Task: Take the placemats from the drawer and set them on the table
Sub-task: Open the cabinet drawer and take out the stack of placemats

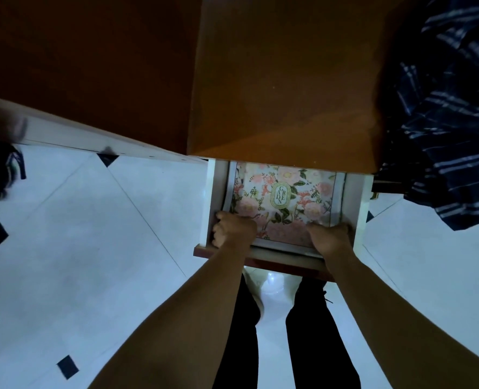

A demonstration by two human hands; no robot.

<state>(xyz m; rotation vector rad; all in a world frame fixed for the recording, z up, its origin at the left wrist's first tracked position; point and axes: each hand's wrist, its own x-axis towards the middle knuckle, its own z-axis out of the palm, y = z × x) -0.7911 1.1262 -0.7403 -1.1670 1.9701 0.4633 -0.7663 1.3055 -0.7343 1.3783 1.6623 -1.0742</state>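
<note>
A white drawer [357, 209] with a reddish-brown front stands pulled out below a brown cabinet top [283, 88]. Inside lies a stack of placemats [283, 197]; the top one has pink flowers, green leaves and an oval "GARDEN" label. My left hand [232, 230] grips the near left corner of the stack, fingers curled around its edge. At the near right corner, my right hand [329, 238] has its fingers closed on the stack's edge. The far part of the mats is hidden under the cabinet top.
A white tiled floor [92, 248] with small dark diamond insets spreads to the left and right. Dark blue striped cloth [451, 122] hangs at the right beside the cabinet. My legs in dark trousers [311, 332] stand below the drawer front.
</note>
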